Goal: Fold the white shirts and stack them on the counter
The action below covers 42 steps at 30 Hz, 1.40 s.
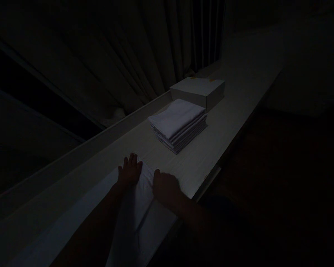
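Note:
A white cloth lies spread along the near part of the long pale tabletop, with creases running through it. My left hand rests on its far edge, fingers stretched out and spread. Just to the right, my right hand is closed on the cloth's edge, where the fabric bunches up a little. Beyond both hands stands a neat stack of folded white cloths, apart from the hands.
Behind the stack sits a white box with small orange marks on its top. A raised ledge follows the table's left side, below long curtains. The table's right edge drops to a dark floor. The room is very dim.

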Available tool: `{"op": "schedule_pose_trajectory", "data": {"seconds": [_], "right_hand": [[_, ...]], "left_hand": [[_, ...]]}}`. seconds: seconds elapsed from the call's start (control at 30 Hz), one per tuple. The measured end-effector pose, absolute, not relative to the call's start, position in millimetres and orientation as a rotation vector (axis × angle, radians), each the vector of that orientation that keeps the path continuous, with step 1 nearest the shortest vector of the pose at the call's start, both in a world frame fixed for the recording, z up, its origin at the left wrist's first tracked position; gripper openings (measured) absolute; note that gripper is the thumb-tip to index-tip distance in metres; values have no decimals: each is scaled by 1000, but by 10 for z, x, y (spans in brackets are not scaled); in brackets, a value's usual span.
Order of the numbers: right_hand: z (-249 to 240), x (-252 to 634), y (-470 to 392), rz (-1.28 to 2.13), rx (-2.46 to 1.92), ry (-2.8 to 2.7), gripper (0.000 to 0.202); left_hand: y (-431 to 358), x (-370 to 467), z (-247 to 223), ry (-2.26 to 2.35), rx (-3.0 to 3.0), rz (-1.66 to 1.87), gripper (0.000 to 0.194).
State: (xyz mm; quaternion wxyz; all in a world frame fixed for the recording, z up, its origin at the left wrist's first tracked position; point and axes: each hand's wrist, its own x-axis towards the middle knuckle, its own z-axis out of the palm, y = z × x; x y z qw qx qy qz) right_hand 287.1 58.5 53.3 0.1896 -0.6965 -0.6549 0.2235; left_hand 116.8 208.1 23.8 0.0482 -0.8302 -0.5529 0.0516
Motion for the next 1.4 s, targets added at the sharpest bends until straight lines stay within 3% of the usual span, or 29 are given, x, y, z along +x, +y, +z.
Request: {"op": "schedule_pose_trajectory", "data": {"seconds": [0.17,0.3,0.37,0.73,0.87,1.0,1.23,1.4], "right_hand": [[622,2826,499,338,-1628,-2007,37],[431,2726,354,369,-1581,-2064,74],[330,2694,269,419,-1670,-2069,83],[230,2811,153,361,-1715,-2138,87],[339,2889,190,257,-1650,-2178,76],[384,2931,187,163,-1472,-2263,63],[-41,2939,46,148,-1385,-2477,58],[-131,2969,79,86,-1350,-2540,58]], "left_hand": [[2064,1200,199,-1805,-2559,22,67],[2087,1207,201,-1842,-2569,-73,74],[2104,1210,192,-1842,-2572,-93,75],[2102,1120,341,-1795,-2655,-102,77],[1454,564,601,-1750,-2652,-316,69],[264,-401,667,-1703,-2608,-224,62],[-1520,-1767,186,-2110,-2314,186,57],[-2049,-2196,-32,-2281,-2163,-26,66]]}}
